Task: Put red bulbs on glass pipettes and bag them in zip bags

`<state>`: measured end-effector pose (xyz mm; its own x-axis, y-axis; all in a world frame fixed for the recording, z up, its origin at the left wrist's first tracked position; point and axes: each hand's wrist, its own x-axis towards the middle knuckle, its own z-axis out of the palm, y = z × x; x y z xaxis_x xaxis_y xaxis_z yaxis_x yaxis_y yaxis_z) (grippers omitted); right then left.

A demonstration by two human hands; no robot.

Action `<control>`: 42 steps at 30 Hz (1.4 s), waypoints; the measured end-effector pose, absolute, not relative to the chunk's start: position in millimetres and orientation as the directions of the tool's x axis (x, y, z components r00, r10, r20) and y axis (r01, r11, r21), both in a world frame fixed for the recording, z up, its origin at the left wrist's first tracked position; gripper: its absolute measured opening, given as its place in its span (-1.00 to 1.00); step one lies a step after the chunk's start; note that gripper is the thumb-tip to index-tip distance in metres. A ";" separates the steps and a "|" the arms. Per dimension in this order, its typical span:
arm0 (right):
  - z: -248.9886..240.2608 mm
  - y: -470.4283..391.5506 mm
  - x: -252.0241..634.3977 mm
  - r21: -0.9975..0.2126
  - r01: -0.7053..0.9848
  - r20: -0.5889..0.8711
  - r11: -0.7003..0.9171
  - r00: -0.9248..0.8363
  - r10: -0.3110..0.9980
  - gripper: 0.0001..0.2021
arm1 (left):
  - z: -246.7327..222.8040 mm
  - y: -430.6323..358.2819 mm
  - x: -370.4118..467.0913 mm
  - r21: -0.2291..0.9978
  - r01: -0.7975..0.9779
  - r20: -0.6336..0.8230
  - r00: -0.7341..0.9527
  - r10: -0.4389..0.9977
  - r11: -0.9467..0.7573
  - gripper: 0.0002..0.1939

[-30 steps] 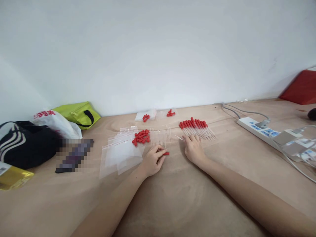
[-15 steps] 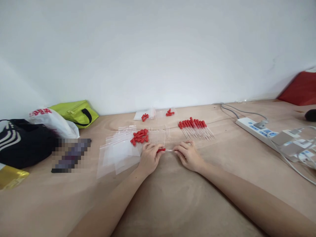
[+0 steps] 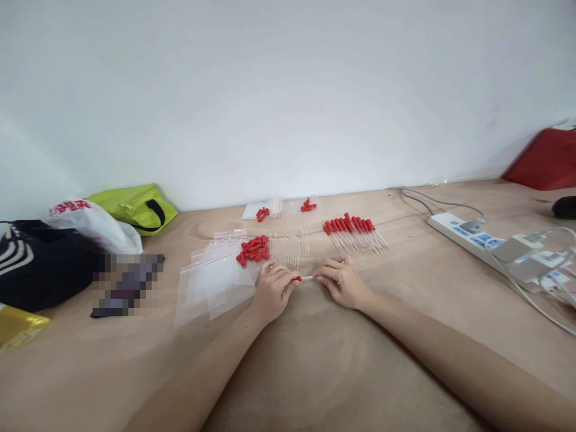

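My left hand (image 3: 273,291) pinches a red rubber bulb (image 3: 297,279), whose end shows past the fingertips. A thin clear tube (image 3: 308,277) runs from the bulb to my right hand (image 3: 342,283), whose fingers are closed on it. Loose red bulbs (image 3: 253,250) lie in a pile just beyond my left hand. Beside them is a row of thin clear tubes (image 3: 285,249), with a few more tubes (image 3: 304,241) to its right. Several droppers with red bulbs (image 3: 350,224) lie side by side beyond my right hand.
Flat clear zip bags (image 3: 216,282) overlap left of my left hand. Near the wall lie small red bulb groups (image 3: 263,214) on bags. A power strip (image 3: 468,237) with cables is at the right. Green (image 3: 135,207), white (image 3: 96,225) and black (image 3: 42,264) bags stand left.
The fingers of my left hand now cover more of the red bulb, so only its end shows. The view has shifted slightly. My right hand keeps its hold on the tube.
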<state>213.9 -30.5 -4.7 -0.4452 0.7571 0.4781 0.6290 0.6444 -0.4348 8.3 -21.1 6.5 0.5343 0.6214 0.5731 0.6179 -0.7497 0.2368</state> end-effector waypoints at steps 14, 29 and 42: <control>-3.8 -34.4 206.1 -0.234 0.701 0.515 0.674 -0.498 0.697 -0.79 | 9.9 -25.5 10.1 0.142 0.614 0.524 0.618 0.586 -0.776 -0.77; 3.6 -35.3 191.9 -0.058 0.810 0.528 0.584 -0.472 0.706 -0.80 | 14.8 -14.0 1.4 0.018 0.729 0.623 0.527 0.578 -0.684 -0.82; -6.1 35.6 202.0 -0.284 0.959 0.556 -0.005 0.169 0.814 -0.78 | 14.3 13.3 -33.3 0.048 0.998 0.563 -0.003 0.827 -0.029 -0.77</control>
